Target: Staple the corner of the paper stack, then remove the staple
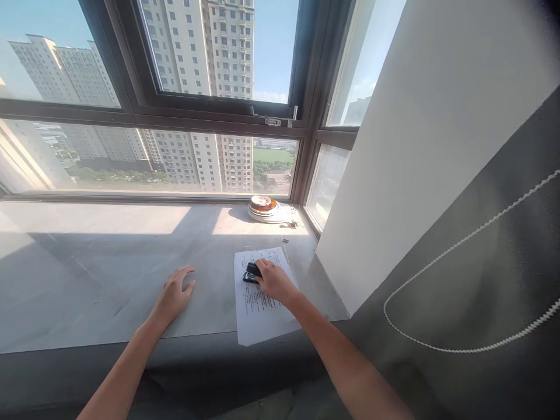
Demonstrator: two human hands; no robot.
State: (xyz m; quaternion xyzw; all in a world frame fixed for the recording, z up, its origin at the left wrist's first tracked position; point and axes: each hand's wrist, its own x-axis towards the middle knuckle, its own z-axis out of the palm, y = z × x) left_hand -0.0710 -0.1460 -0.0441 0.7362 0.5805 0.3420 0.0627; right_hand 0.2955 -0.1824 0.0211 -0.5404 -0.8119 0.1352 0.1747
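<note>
A black stapler (251, 273) is over the printed paper (258, 321), its back end covered by my right hand (275, 281), which is closed around it. The paper lies on the grey window ledge (205, 303), and its near edge sticks out past the ledge's front. To the left of the paper, my left hand (175, 291) rests on the ledge with thumb and fingers apart and nothing in it. Whether the stapler touches the paper I cannot tell.
By the window corner stands a stack of plates (263, 211), with small bits (289, 224) beside it. A small dark piece (286, 240) lies beyond the paper. A white slanted wall (385, 175) bounds the right side, and a beaded cord (455, 351) hangs there.
</note>
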